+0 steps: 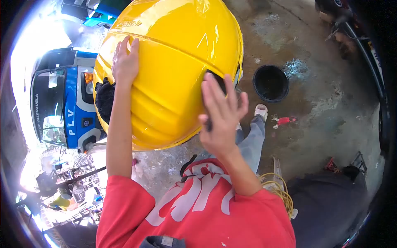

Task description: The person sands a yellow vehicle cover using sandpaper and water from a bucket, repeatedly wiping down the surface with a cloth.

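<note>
A glossy yellow vehicle body panel (pixel 165 82), rounded like a hood, fills the upper middle of the head view. My left hand (pixel 126 62) lies flat on its left part with the fingers stretched. Over the panel's right edge is my right hand (pixel 221 109), fingers spread across a black block (pixel 209 80) that it presses to the surface. The hand covers most of this block, so its exact kind cannot be told. A crumpled black cloth (pixel 105 99) sits at the panel's left edge, beside my left forearm.
A black bucket (pixel 271 83) of dark liquid stands on the wet concrete floor (pixel 318 124) to the right. Coiled yellow hose or cord (pixel 282 192) lies near my right elbow. A blue and white vehicle (pixel 68 99) is parked at left. A red scrap (pixel 285 120) lies near my foot.
</note>
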Motion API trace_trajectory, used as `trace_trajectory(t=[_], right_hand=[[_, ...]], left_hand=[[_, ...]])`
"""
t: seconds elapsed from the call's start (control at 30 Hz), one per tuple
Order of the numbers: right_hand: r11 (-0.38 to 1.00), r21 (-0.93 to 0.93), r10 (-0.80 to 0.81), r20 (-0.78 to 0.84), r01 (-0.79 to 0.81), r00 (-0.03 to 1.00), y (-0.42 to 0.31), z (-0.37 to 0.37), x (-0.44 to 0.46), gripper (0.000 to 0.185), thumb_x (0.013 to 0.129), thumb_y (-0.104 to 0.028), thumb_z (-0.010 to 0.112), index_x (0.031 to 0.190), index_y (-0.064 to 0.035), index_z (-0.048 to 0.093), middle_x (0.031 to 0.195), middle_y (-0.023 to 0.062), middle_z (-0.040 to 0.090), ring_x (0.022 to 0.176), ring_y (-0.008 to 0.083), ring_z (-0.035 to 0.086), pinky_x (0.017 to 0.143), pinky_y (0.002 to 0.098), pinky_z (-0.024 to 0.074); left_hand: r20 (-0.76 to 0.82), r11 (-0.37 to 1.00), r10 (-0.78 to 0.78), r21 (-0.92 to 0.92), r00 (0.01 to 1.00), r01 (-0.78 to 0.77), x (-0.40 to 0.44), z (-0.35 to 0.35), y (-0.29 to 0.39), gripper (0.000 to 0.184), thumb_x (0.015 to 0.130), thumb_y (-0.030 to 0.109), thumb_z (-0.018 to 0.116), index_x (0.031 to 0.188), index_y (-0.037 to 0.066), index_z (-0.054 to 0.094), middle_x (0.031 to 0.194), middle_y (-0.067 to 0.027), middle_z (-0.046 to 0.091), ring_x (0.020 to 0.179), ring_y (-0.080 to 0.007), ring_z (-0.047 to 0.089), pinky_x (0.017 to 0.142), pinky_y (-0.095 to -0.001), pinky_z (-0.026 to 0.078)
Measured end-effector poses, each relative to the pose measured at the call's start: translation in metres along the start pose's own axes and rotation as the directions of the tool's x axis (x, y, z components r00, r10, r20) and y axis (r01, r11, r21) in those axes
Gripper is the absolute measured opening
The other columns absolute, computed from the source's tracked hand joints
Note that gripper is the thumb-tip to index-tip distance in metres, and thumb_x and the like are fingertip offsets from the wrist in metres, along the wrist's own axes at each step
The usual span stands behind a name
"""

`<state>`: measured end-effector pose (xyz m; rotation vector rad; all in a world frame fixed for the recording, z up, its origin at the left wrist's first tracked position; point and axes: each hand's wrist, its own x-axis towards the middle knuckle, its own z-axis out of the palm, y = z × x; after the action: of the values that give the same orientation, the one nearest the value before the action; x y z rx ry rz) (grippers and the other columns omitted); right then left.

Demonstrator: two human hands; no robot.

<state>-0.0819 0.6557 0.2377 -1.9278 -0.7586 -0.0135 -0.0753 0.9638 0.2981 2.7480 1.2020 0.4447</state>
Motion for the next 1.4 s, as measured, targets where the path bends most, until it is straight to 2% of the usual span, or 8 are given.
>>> trace_trajectory(t=[0.23, 0.33, 0.37, 0.43, 0.73, 1.0, 1.07, 1.4], right_hand=[[0.998, 0.056, -0.037, -0.043, 0.039, 0.998, 0.027, 0.019, -0.015, 0.058, 0.089, -0.029, 0.058, 0.143, -0.0088, 0.050, 0.157, 0.0020, 0.039, 0.150, 0.0377, 0.018, 0.115, 0.0604, -0.0037], [0.982, -0.009, -0.188, 0.070, 0.189, 0.980, 0.011, 0.004, 0.030, 0.053, 0.103, -0.042, 0.034, 0.145, -0.0134, 0.049, 0.153, 0.0025, 0.044, 0.150, 0.0386, 0.017, 0.115, 0.0596, -0.0069], [0.982, -0.002, -0.191, 0.073, 0.191, 0.979, 0.013, 0.004, 0.028, 0.053, 0.103, -0.042, 0.034, 0.145, -0.0134, 0.049, 0.153, 0.0025, 0.044, 0.150, 0.0386, 0.017, 0.115, 0.0596, -0.0069], [0.979, -0.006, -0.202, 0.088, 0.203, 0.976, 0.027, -0.003, 0.020, 0.059, 0.089, -0.034, 0.058, 0.144, -0.0124, 0.050, 0.157, -0.0002, 0.039, 0.150, 0.0372, 0.018, 0.115, 0.0619, -0.0054], [0.948, -0.039, -0.305, 0.180, 0.317, 0.935, 0.025, -0.015, 0.044, 0.053, 0.102, -0.042, 0.037, 0.145, -0.0125, 0.050, 0.155, 0.0008, 0.042, 0.151, 0.0371, 0.017, 0.117, 0.0557, -0.0094], [0.950, -0.006, -0.305, 0.189, 0.312, 0.933, 0.029, -0.018, 0.045, 0.057, 0.103, -0.046, 0.032, 0.143, -0.0118, 0.052, 0.153, 0.0020, 0.045, 0.151, 0.0379, 0.017, 0.117, 0.0554, -0.0096], [0.940, -0.064, -0.313, 0.235, 0.336, 0.920, 0.022, -0.021, 0.056, 0.057, 0.094, -0.041, 0.051, 0.144, -0.0140, 0.050, 0.155, -0.0025, 0.042, 0.150, 0.0369, 0.020, 0.114, 0.0633, -0.0089], [0.955, -0.105, -0.239, 0.290, 0.279, 0.927, -0.010, -0.024, 0.066, 0.062, 0.084, -0.037, 0.066, 0.139, -0.0087, 0.054, 0.156, -0.0007, 0.037, 0.150, 0.0328, 0.019, 0.113, 0.0675, -0.0040]], left_hand=[[0.027, 1.000, -0.013, -0.006, 1.000, 0.013, 0.000, -0.006, 0.006, 0.062, 0.098, 0.054, 0.043, 0.144, 0.013, 0.048, 0.150, -0.0137, 0.046, 0.139, -0.0331, 0.040, 0.115, -0.0430, 0.029], [0.023, 0.999, 0.014, -0.029, 1.000, -0.013, -0.001, -0.007, 0.004, 0.063, 0.097, 0.054, 0.043, 0.144, 0.012, 0.048, 0.149, -0.0135, 0.047, 0.138, -0.0332, 0.042, 0.115, -0.0424, 0.030], [0.020, 1.000, 0.009, -0.023, 1.000, -0.009, -0.002, -0.007, 0.002, 0.063, 0.097, 0.054, 0.043, 0.144, 0.012, 0.048, 0.149, -0.0135, 0.047, 0.138, -0.0332, 0.042, 0.115, -0.0424, 0.030], [0.021, 0.998, 0.037, -0.043, 0.999, -0.036, -0.001, -0.006, 0.002, 0.062, 0.097, 0.053, 0.043, 0.143, 0.012, 0.049, 0.148, -0.0139, 0.047, 0.137, -0.0336, 0.043, 0.114, -0.0420, 0.030], [0.028, 0.999, -0.036, -0.015, 0.999, 0.036, -0.008, -0.010, 0.015, 0.061, 0.098, 0.052, 0.042, 0.143, 0.012, 0.048, 0.148, -0.0152, 0.047, 0.138, -0.0340, 0.041, 0.115, -0.0422, 0.029], [0.009, 0.999, 0.000, -0.033, 1.000, 0.001, -0.006, -0.006, 0.006, 0.060, 0.097, 0.053, 0.043, 0.143, 0.015, 0.049, 0.151, -0.0165, 0.043, 0.143, -0.0325, 0.035, 0.117, -0.0432, 0.025], [0.018, 0.999, 0.005, -0.051, 1.000, -0.004, -0.006, -0.006, 0.007, 0.060, 0.097, 0.053, 0.043, 0.144, 0.015, 0.049, 0.152, -0.0166, 0.043, 0.143, -0.0325, 0.035, 0.117, -0.0439, 0.025], [-0.035, 0.998, 0.057, -0.014, 0.998, -0.058, -0.006, 0.004, -0.010, 0.057, 0.097, 0.051, 0.045, 0.143, 0.018, 0.049, 0.152, -0.0174, 0.042, 0.143, -0.0337, 0.036, 0.117, -0.0447, 0.027]])
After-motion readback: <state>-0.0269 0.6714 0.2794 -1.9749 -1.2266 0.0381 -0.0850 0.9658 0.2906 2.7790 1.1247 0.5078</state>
